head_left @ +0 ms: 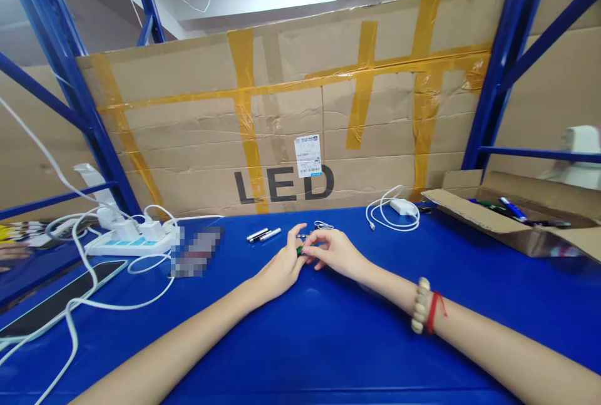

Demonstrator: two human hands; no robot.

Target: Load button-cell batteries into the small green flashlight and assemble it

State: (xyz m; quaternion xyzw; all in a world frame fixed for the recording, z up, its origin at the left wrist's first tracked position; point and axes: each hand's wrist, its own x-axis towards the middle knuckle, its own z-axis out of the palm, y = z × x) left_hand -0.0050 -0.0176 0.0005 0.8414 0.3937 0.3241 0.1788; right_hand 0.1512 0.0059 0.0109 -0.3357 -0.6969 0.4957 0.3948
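My left hand is closed around a small green piece, mostly hidden by the fingers, with the index finger raised. Thumb and fingertips of my right hand are pinched together against that same spot; what they grip is too small to make out. Just left of my hands, several silver and black pen-like tubes lie side by side on the blue table. Behind the fingertips rests a small white looped cord.
A white charger with coiled cable lies at the back. An open cardboard box holding pens stands right. On the left are a power strip, a phone-like device and loose white cables. A tall cardboard sheet closes off the back.
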